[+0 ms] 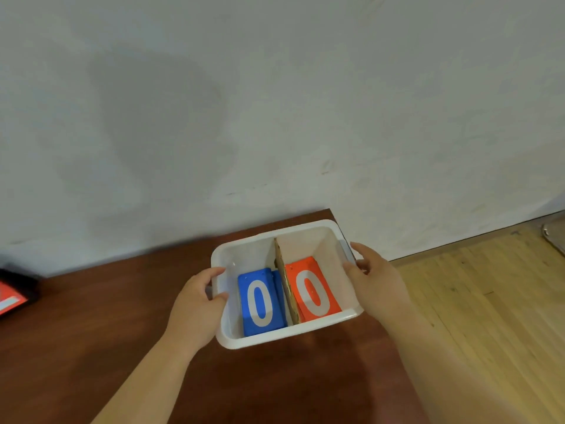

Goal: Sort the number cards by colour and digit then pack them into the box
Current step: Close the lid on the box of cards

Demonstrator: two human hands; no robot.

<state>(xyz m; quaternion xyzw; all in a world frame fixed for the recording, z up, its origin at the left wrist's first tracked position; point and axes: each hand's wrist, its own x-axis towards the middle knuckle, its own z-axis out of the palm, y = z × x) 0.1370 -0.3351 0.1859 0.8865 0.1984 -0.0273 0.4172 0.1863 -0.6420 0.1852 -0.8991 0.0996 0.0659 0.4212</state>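
A white plastic box (260, 337) stands on the brown table near its far right corner. A cardboard divider (285, 283) splits it in two. In the left compartment lies a stack of blue cards (260, 301) with a white 0 on top. In the right compartment lies a stack of red cards (312, 289), also showing a white 0. My left hand (197, 304) grips the box's left rim, thumb over the edge. My right hand (371, 276) grips the right rim and handle.
The brown table (91, 332) ends at the right beside the box, with light wooden floor (477, 301) below. A grey wall runs close behind. A dark object with a red face (13, 293) lies at the table's left edge.
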